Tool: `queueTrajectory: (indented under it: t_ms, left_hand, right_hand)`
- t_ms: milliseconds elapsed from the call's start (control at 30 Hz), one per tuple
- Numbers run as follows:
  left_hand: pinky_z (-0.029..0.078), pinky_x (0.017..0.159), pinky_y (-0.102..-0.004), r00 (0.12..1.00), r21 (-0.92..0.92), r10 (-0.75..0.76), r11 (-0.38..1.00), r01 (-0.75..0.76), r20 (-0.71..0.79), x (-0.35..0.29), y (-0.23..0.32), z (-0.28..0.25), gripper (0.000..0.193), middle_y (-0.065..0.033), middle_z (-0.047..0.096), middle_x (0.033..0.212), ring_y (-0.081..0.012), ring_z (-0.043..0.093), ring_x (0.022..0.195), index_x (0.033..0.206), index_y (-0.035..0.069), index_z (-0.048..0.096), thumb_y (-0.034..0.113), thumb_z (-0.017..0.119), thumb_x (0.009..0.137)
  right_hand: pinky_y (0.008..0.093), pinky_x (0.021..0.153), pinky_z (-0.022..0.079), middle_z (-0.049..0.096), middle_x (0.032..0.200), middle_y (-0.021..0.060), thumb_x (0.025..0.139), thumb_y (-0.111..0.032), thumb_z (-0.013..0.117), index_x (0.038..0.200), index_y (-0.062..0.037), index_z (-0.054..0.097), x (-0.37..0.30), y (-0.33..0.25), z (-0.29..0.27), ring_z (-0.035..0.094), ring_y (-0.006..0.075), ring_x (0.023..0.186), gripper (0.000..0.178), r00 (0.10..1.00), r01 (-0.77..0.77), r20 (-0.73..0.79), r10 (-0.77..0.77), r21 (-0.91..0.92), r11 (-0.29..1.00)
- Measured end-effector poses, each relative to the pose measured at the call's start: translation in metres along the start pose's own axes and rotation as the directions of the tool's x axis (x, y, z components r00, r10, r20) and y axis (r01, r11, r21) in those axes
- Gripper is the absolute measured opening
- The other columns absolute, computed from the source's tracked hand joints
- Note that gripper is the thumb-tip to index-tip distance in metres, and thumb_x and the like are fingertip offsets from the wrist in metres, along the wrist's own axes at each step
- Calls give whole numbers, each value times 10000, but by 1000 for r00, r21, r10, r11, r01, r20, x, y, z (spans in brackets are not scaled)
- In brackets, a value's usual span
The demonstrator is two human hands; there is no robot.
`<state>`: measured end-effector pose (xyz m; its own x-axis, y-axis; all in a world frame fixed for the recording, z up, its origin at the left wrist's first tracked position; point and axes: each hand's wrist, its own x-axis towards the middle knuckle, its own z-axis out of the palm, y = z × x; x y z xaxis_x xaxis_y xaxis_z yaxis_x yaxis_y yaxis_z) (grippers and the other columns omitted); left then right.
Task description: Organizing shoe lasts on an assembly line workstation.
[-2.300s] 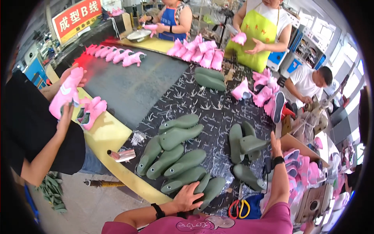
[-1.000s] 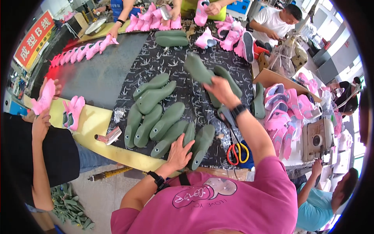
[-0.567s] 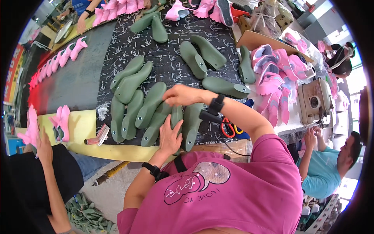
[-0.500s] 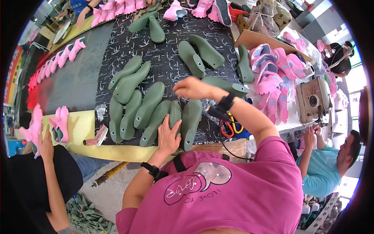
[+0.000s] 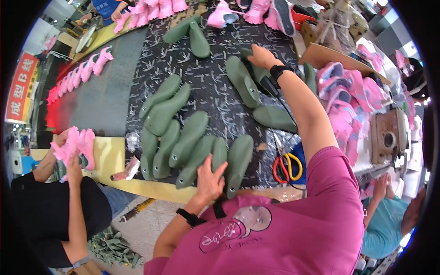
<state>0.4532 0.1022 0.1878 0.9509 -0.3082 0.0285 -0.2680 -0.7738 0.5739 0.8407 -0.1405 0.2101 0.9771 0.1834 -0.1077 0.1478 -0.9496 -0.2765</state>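
Several dark green shoe lasts lie on a black, white-streaked table covering [image 5: 201, 75]. In the near group, my left hand [image 5: 211, 181] rests with fingers spread over a narrow shoe last [image 5: 220, 150]; its index finger lies by the neighbouring last [image 5: 197, 160]. Another last [image 5: 239, 160] lies just to the right. Farther out, my right hand [image 5: 265, 57] is closed over the far end of a green shoe last [image 5: 260, 73]. Its fingertips are partly hidden. Beside that last lie a left-hand one [image 5: 240, 82] and a nearer one [image 5: 274, 117].
Scissors [image 5: 286, 167] with red and yellow handles lie at the near right. Pink shoe uppers [image 5: 341, 96] are heaped on the right, by a beige machine [image 5: 387, 137]. At left, another person's hands [image 5: 73, 167] hold a pink upper. A cable runs along my right wrist.
My right hand has gone from above the middle of the table to the far shoe last. My left hand stays on the near lasts. The whole view has shifted somewhat.
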Motion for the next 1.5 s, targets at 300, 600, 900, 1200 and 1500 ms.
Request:
queueTrajectory:
  t_ms: [300, 600, 900, 1200, 1500]
  left_hand:
    - [315, 949, -490, 1000, -47, 13, 999, -13, 3, 3, -10, -6, 553, -308, 290, 1340, -444, 380, 1174, 1260, 153, 507, 92, 604, 719]
    - [287, 991, -500, 999, -64, 29, 998, -27, 28, 5, -5, -2, 526, -303, 261, 1363, -444, 323, 1229, 1253, 150, 508, 91, 592, 737]
    - [288, 984, -490, 996, -8, 80, 997, -80, -39, -1, -12, 0, 519, -294, 268, 1351, -444, 313, 1230, 1244, 131, 504, 139, 597, 733]
    - [288, 973, -490, 995, -8, 83, 996, -84, -45, -8, -11, 2, 534, -309, 254, 1353, -458, 326, 1204, 1248, 138, 505, 142, 608, 725]
    - [270, 991, -486, 998, -18, 57, 998, -58, -6, 2, -11, 0, 522, -307, 243, 1366, -451, 327, 1208, 1236, 131, 518, 138, 599, 721]
  right_hand:
    - [392, 845, 497, 653, 1008, 157, 740, -327, 650, 990, -58, 660, 6, -43, 24, 621, 312, 969, 367, 998, 37, 57, -27, -174, 984]
    - [423, 753, 510, 658, 901, 153, 747, -236, 602, 1021, -56, 591, -38, -153, 47, 644, 311, 853, 328, 870, 490, 132, -476, -117, 864]
    - [416, 700, 533, 608, 883, 262, 695, -217, 657, 959, 76, 482, -122, -60, -53, 636, 348, 795, 432, 984, -5, -152, 92, 493, 870]
    - [340, 567, 549, 615, 890, 156, 836, -147, 539, 977, 86, 574, -179, -30, 17, 622, 275, 748, 274, 852, -351, 375, 364, 927, -132]
    - [389, 764, 524, 596, 1043, 210, 914, -253, 508, 1146, 62, 461, -54, -104, 18, 616, 299, 927, 394, 949, -274, 251, -192, 956, -108]
